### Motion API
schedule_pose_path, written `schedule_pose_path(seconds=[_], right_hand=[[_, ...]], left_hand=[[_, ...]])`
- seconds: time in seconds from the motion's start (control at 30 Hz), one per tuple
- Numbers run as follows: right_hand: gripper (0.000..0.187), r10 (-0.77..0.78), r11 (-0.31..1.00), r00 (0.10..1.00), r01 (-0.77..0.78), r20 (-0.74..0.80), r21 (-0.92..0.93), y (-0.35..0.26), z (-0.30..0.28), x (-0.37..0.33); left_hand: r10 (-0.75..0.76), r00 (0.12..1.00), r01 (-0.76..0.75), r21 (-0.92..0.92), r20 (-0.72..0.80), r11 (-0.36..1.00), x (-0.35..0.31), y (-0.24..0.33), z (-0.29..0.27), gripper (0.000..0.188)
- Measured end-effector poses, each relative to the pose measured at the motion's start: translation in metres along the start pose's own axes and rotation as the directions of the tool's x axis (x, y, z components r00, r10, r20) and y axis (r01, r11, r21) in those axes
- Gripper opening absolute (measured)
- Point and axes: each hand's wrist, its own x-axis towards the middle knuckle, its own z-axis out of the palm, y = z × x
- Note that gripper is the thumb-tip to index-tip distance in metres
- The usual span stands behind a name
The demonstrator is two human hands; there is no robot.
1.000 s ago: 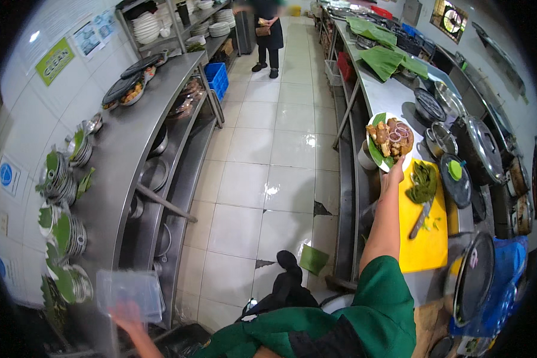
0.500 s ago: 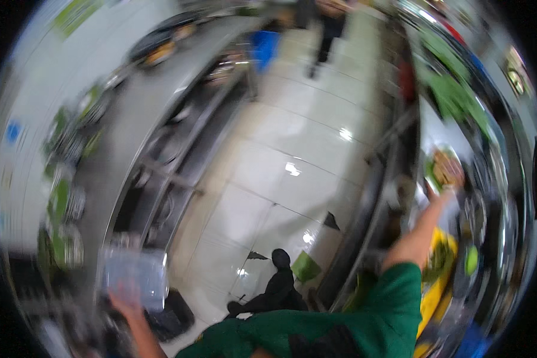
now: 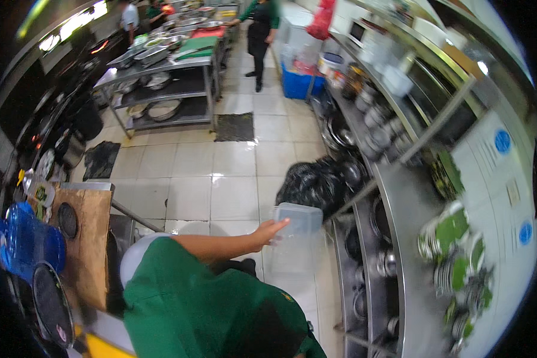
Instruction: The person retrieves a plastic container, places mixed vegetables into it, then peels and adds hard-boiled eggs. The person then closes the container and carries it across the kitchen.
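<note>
Your left hand (image 3: 265,237) reaches out from the green sleeve (image 3: 173,253), pinching the left edge of a clear plastic container (image 3: 298,219), fingers stretched along its side; the thumb's exact place is too hard to tell. The container hangs over the pale tiled floor (image 3: 232,200), just left of the bench (image 3: 413,200) on your right and on the near side of a black plastic bag (image 3: 307,185). Your right hand is out of view, so you cannot tell whether it is spread or gripping. On that right bench, stacks of plates (image 3: 441,237) carry green leaf pieces, with metal pots (image 3: 386,262) on the shelf below. To your left, a wooden board (image 3: 86,253) bears a dark round lid (image 3: 67,219), with a large blue bottle (image 3: 33,244) beside it and a yellow board (image 3: 104,348) at the near edge. Far off, a person in a dark apron (image 3: 260,33) stands between a steel table with a green board (image 3: 196,48) and a blue crate (image 3: 300,85)
</note>
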Motion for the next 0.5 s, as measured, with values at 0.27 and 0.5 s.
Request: schedule_pose_path(seconds=[0.27,0.5], right_hand=[[0.02,0.354,0.912,0.924,-0.376,-0.146,-0.167,-0.073,0.098,0.209],[0.023,0.5,0.66,0.846,-0.234,0.186,-0.714,-0.116,0.268,0.387]], left_hand=[[0.119,0.904,-0.253,-0.29,-0.41,0.923,0.062,0.113,-0.146,0.074],[0.214,0.897,-0.398,-0.495,-0.387,0.772,0.193,0.218,-0.173,0.058]])
